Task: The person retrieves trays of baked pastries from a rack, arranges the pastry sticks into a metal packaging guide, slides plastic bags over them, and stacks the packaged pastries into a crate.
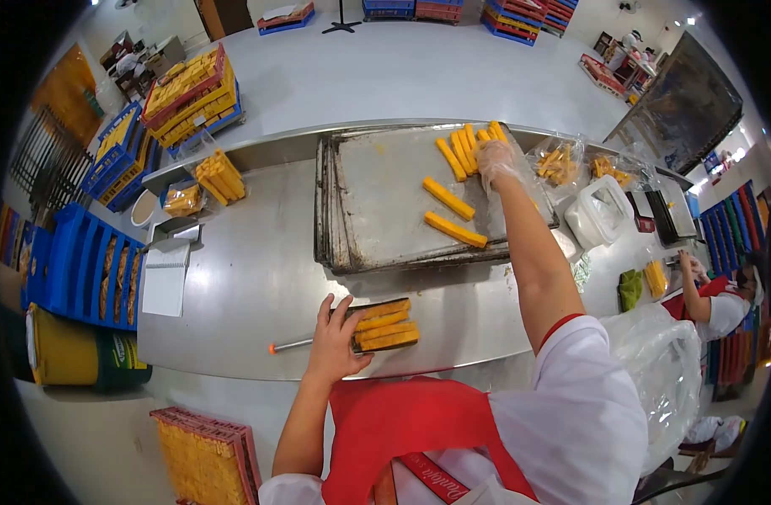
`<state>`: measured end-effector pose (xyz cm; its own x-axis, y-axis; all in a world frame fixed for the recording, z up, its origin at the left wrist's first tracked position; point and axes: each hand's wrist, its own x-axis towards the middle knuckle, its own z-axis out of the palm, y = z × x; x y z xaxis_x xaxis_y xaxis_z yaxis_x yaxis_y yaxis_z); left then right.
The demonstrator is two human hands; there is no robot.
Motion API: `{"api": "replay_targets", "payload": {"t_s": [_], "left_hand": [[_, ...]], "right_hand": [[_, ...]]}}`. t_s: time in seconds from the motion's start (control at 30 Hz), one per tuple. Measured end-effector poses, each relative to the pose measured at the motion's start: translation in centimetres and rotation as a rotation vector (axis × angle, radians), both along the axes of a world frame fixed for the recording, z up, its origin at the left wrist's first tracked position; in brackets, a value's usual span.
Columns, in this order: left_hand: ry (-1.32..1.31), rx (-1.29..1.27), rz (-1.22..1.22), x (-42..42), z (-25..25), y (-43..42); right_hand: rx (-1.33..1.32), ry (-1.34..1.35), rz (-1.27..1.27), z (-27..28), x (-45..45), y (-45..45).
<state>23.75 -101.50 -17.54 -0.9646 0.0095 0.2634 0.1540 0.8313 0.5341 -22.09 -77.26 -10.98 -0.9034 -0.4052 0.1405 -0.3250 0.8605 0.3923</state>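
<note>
My left hand [336, 338] is on the bench near its front edge, fingers curled round the end of a small dark metal trough [386, 343]. Several yellow bread-like sticks [384, 321] lie side by side in that trough. A metal rod with an orange tip [291, 345] sticks out to the left from under the hand. In a clear plastic glove, my right hand [496, 160] reaches to the far right of a large worn baking tray [377, 202]. Its fingers close over yellow sticks [464, 150] in a row there; the glove partly hides the fingertips. Two more sticks [453, 214] lie apart, nearer me.
Bagged yellow sticks [220, 177] stand at the bench's back left, above a white notepad [166, 279]. Right of the tray are filled plastic bags [560, 164], a lidded white tub [600, 212] and a green cloth [629, 290]. A co-worker [714, 303] stands at far right.
</note>
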Motion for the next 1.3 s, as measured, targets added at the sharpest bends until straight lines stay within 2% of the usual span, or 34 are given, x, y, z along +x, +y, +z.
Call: {"api": "replay_targets", "payload": {"t_s": [0.1,0.23,0.3,0.33,0.4,0.43,0.5,0.63,0.7,0.83,0.9,0.93,1.0,1.1,1.23,1.3], "left_hand": [[-0.001,0.014,0.004,0.0,0.0,0.0],[0.013,0.02,0.008,0.1,-0.1,0.0],[0.023,0.027,0.012,0.2,-0.1,0.0],[0.019,0.024,0.009,0.2,-0.1,0.0],[0.015,0.024,0.005,0.1,-0.1,0.0],[0.017,0.023,0.004,0.1,-0.2,-0.1],[0.02,0.025,0.0,0.2,-0.3,-0.1],[0.036,0.022,-0.007,0.2,-0.3,-0.1],[0.042,0.025,-0.011,0.2,-0.3,-0.2],[0.049,0.034,-0.015,0.2,-0.4,-0.2],[0.054,0.038,-0.015,0.2,-0.4,-0.3],[0.056,0.039,-0.015,0.2,-0.4,-0.2],[0.056,0.04,-0.017,0.2,-0.4,-0.3],[0.058,0.042,-0.023,0.2,-0.5,-0.2],[0.071,0.039,-0.029,0.2,-0.4,-0.4],[0.086,0.039,-0.028,0.2,-0.5,-0.4]], "right_hand": [[0.142,-0.095,-0.035,0.2,-1.1,-0.1],[0.05,-0.121,-0.089,0.3,-1.1,-0.7],[-0.434,-0.158,-0.341,1.9,-0.5,-0.9],[-0.431,-0.157,-0.337,3.1,0.6,-0.9],[-0.648,-0.149,-0.189,4.8,3.8,-1.2],[-0.645,-0.148,-0.189,4.5,4.6,-1.6],[-0.809,-0.106,-0.047,4.0,6.2,-2.5],[-0.688,-0.109,0.009,3.9,11.4,-5.0],[-0.69,-0.108,-0.134,3.4,11.9,-5.4],[-0.684,-0.16,-0.167,3.9,12.2,-4.8],[-0.572,0.07,-0.17,4.1,12.6,-5.1],[-0.571,0.069,-0.169,4.7,12.6,-5.2],[-0.549,-0.288,-0.312,6.3,11.9,-5.5],[-0.54,-0.366,-0.282,5.7,10.4,-6.1],[-0.488,-0.329,-0.17,5.6,10.7,-5.6],[-0.34,-0.325,-0.079,6.4,11.1,-3.9]]}}
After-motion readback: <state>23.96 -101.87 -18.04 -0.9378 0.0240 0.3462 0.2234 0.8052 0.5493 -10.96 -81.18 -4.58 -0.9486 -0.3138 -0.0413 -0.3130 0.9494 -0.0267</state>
